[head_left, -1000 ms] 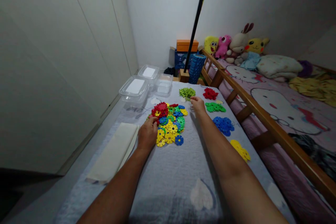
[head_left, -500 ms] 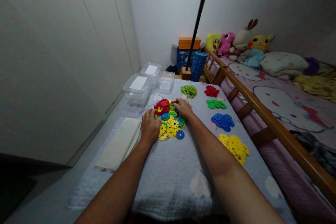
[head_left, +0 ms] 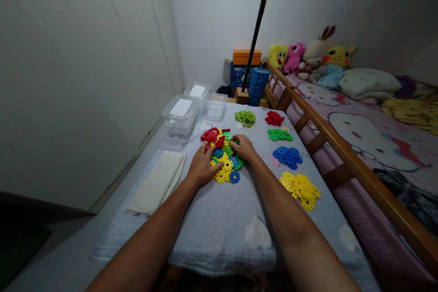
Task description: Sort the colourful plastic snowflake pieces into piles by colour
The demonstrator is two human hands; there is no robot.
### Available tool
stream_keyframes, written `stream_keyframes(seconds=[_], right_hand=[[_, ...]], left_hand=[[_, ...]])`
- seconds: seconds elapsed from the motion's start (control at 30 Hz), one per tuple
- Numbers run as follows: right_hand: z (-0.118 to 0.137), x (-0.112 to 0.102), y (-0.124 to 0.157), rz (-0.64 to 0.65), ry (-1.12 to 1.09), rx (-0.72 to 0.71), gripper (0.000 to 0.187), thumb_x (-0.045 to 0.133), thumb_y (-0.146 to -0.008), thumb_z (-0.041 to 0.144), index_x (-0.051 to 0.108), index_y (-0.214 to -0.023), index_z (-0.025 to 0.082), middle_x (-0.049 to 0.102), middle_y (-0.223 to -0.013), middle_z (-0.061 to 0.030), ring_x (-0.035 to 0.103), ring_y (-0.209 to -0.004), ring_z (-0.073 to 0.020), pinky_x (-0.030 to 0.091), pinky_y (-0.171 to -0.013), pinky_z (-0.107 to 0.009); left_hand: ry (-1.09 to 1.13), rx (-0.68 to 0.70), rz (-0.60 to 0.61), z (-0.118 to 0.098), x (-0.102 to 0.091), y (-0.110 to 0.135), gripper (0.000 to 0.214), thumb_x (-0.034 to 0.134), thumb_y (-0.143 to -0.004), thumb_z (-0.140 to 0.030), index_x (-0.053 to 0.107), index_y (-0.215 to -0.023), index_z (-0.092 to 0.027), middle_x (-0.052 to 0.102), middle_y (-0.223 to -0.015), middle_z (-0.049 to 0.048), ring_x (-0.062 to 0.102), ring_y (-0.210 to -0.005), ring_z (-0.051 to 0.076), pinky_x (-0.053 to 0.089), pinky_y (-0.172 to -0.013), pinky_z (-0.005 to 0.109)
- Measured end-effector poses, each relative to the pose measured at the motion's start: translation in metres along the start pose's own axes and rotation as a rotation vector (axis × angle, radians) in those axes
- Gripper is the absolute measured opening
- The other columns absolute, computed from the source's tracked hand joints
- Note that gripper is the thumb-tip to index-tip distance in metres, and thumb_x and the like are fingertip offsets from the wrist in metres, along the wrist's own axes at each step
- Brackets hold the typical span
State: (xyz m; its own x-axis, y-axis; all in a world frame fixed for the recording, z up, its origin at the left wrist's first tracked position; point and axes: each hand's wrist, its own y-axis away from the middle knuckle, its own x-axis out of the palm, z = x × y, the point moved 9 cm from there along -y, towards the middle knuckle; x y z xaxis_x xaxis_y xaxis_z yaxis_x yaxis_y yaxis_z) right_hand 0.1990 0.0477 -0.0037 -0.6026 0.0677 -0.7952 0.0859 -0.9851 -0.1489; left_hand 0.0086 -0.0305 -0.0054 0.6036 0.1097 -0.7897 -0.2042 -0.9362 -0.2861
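Note:
A mixed pile of notched plastic snowflake discs [head_left: 223,174] in yellow, blue, green and red lies on the cloth-covered table. My left hand [head_left: 203,165] rests against the pile's left side, fingers spread, thumb reaching over the yellow discs. At the right side, my right hand [head_left: 243,148] touches the pile with its fingers bent and apart from the thumb; no disc shows clearly held. Red discs [head_left: 211,135] are bunched at the far left of the pile. Sorted heaps lie to the right: light green [head_left: 245,118], red [head_left: 274,118], green [head_left: 279,135], blue [head_left: 288,157] and yellow [head_left: 301,189] discs.
Clear plastic boxes [head_left: 180,118], some with white labels on their lids, stand at the far left of the table. A folded cream cloth [head_left: 157,182] lies left of my hand. A wooden bed rail [head_left: 321,146] runs along the right; a black pole [head_left: 255,36] rises behind.
My left hand has slid right and turned over the pile's near part. My right hand has shifted slightly nearer, and some red discs have spread toward the pile's middle.

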Motion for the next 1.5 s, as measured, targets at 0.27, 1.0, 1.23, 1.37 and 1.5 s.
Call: stream_keyframes(seconds=[0.27,1.0,1.23,1.37,1.5], right_hand=[[-0.011,-0.02,0.026,-0.059,-0.152,-0.057,0.024,0.06,-0.083,0.024,0.07,-0.104,0.02,0.068,-0.114,-0.0086,0.057,-0.117,-0.0232,0.044,-0.106,-0.039],[-0.04,-0.037,0.112,-0.283,0.02,-0.057,0.052,0.045,-0.086,0.014,0.062,-0.135,0.013,0.064,-0.136,-0.0165,0.055,-0.129,-0.0278,0.04,-0.117,-0.047],[-0.032,-0.035,0.112,-0.291,0.145,-0.024,0.05,0.043,-0.092,0.014,0.06,-0.139,0.019,0.061,-0.144,-0.0117,0.049,-0.133,-0.0268,0.038,-0.116,-0.044],[-0.027,-0.036,0.113,-0.252,0.161,-0.02,0.047,0.047,-0.091,0.014,0.062,-0.135,0.018,0.065,-0.135,-0.0129,0.053,-0.126,-0.0268,0.039,-0.112,-0.042],[-0.027,-0.039,0.113,-0.257,0.196,0.01,0.043,0.052,-0.091,0.016,0.065,-0.131,0.017,0.067,-0.122,-0.0146,0.055,-0.118,-0.0281,0.042,-0.107,-0.042]], left_hand=[[-0.035,0.059,0.078,-0.015,0.012,-0.003,0.07,0.069,-0.083,-0.05,0.056,-0.142,-0.016,0.042,-0.156,0.0208,0.043,-0.144,0.039,0.038,-0.119,0.056],[-0.17,-0.138,0.039,0.026,0.0,-0.083,0.051,0.048,-0.098,-0.049,0.061,-0.14,-0.023,0.053,-0.15,0.0132,0.046,-0.14,0.031,0.036,-0.117,0.047],[-0.135,-0.075,0.165,0.007,0.011,-0.083,0.05,0.049,-0.096,-0.053,0.063,-0.136,-0.027,0.058,-0.147,0.0094,0.052,-0.135,0.029,0.04,-0.112,0.048],[-0.109,-0.017,0.206,-0.001,0.013,-0.083,0.046,0.051,-0.095,-0.052,0.068,-0.129,-0.027,0.062,-0.142,0.008,0.057,-0.13,0.028,0.043,-0.109,0.044],[-0.124,-0.001,0.145,-0.001,0.01,-0.096,0.043,0.047,-0.097,-0.051,0.073,-0.12,-0.025,0.069,-0.129,0.0079,0.059,-0.124,0.027,0.043,-0.109,0.044]])
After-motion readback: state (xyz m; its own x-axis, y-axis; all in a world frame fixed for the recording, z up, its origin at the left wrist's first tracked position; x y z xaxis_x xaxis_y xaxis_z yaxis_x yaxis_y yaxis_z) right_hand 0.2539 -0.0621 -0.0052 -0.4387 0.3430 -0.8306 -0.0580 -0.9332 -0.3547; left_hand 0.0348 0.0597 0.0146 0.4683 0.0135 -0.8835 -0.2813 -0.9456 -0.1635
